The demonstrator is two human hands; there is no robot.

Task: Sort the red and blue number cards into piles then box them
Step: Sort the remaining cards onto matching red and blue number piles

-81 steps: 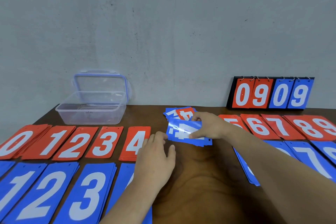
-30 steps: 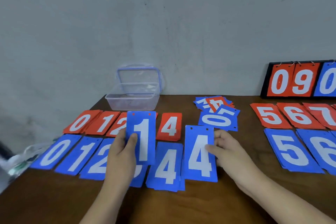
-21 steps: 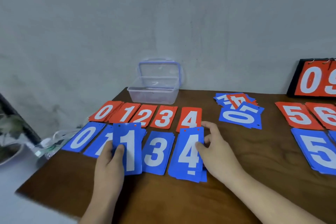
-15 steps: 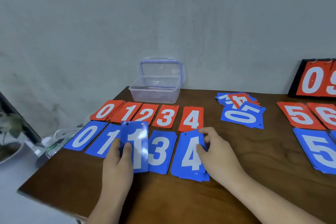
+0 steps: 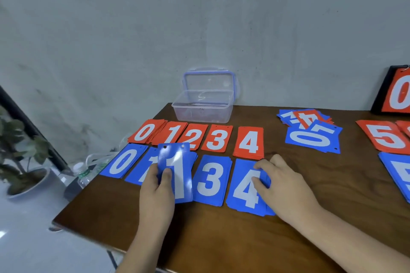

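Note:
Red piles 0 to 4 [image 5: 216, 141] lie in a row on the brown table [image 5: 310, 195], with blue piles in a row in front of them. My left hand [image 5: 158, 193] holds a blue 1 card [image 5: 177, 173] tilted up over the blue 1 and 2 piles. My right hand [image 5: 281, 184] lies flat on the right side of the blue 4 pile [image 5: 245, 186], fingers on the top card. A mixed unsorted heap [image 5: 310, 128] with a blue 0 on top lies farther back to the right. The clear box [image 5: 204, 105] stands open at the wall.
Red 5 pile [image 5: 383, 136] and blue 5 pile [image 5: 399, 175] lie at the right edge. A black scoreboard stand [image 5: 395, 93] leans at the wall. Left of the table's edge, on the floor, are a potted plant [image 5: 20, 157] and a water bottle [image 5: 83, 175].
The blue 4 card has gone down onto the blue 4 pile under my right hand. My left hand keeps the blue 1 card, now a little further left. The view has turned left.

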